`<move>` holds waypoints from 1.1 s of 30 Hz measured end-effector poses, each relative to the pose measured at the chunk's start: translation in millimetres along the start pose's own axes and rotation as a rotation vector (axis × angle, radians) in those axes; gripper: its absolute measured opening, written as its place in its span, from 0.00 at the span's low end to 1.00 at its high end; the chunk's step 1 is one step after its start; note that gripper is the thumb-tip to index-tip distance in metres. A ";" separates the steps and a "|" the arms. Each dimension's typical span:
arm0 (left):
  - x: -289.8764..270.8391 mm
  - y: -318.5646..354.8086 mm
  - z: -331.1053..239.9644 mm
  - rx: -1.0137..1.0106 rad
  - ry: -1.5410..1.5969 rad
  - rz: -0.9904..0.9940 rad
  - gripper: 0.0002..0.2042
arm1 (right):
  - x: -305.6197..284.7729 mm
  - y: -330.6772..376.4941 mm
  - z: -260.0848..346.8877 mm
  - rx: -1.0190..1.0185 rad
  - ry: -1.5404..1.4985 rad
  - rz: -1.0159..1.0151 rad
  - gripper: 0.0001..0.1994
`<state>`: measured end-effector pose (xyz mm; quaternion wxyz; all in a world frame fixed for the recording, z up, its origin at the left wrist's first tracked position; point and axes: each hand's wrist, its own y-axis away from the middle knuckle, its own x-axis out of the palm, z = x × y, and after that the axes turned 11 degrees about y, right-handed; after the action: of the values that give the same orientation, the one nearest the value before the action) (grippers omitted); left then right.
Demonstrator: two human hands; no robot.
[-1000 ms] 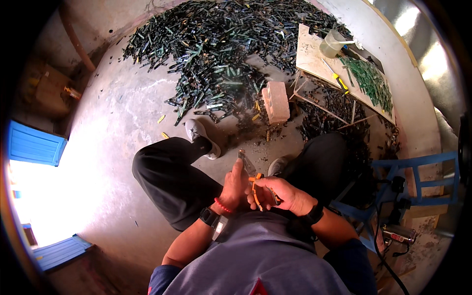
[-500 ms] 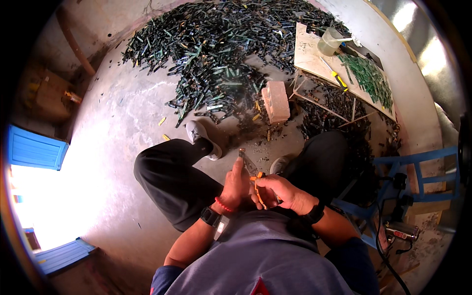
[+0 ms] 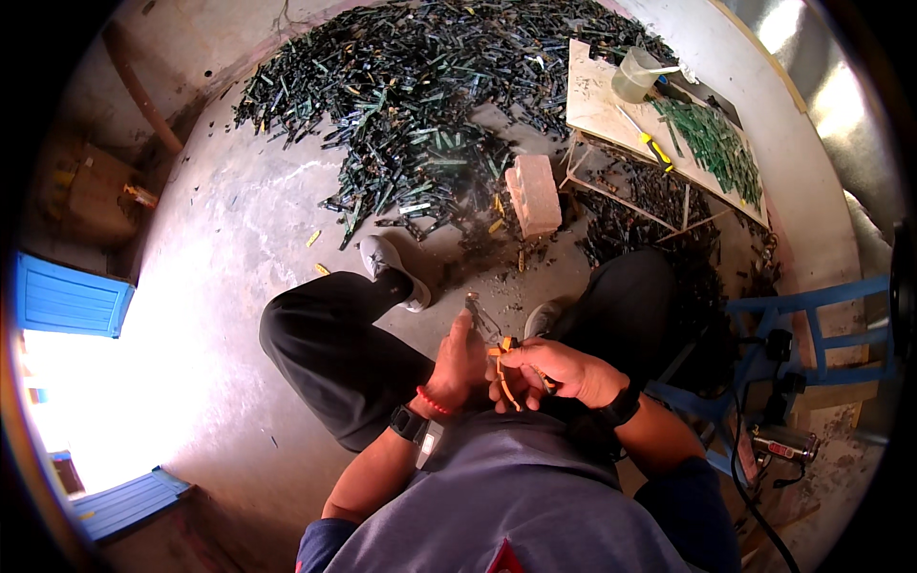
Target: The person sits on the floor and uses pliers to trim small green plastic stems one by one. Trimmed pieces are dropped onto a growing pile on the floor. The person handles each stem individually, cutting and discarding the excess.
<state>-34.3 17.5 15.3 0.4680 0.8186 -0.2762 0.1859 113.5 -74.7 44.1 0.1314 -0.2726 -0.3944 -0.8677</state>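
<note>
Above my lap, my left hand (image 3: 459,363) is closed on a small dark narrow strip (image 3: 484,316) that sticks out beyond the thumb; its exact kind is too small to make out. Close against it, my right hand (image 3: 573,372) grips orange-handled pliers (image 3: 508,380). One curved handle shows below the fingers, while the jaws are partly hidden between the hands. Whether the jaws touch the strip I cannot tell.
A big heap of dark and green strips (image 3: 411,95) covers the far floor. A pinkish brick (image 3: 536,198) stands before me. The low board table (image 3: 594,95) at right bears a plastic jug (image 3: 632,78), a yellow screwdriver (image 3: 656,151) and green strips (image 3: 712,148). A blue chair (image 3: 812,329) stands nearby.
My right hand and the pliers have shifted slightly to the right. The end of the strip in my left hand has dropped a little.
</note>
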 end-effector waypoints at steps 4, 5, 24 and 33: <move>10.2 8.1 -7.3 -0.096 0.075 -0.032 0.25 | -2.0 -4.1 -3.2 0.023 -0.033 0.000 0.17; 9.9 8.1 -7.4 -0.097 0.079 -0.039 0.25 | -1.2 -4.8 -4.3 0.020 -0.035 0.000 0.17; -31.0 -27.5 28.5 0.288 -0.213 0.029 0.26 | -1.1 -10.4 -7.3 0.025 -0.025 -0.090 0.17; -28.4 -29.7 29.7 0.275 -0.197 0.010 0.26 | -5.8 -1.9 7.5 0.088 0.162 -0.100 0.16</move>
<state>-36.4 11.8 -35.1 0.3215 0.8877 -0.2969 0.1432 120.2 -67.7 43.6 0.1310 -0.1755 -0.4336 -0.8741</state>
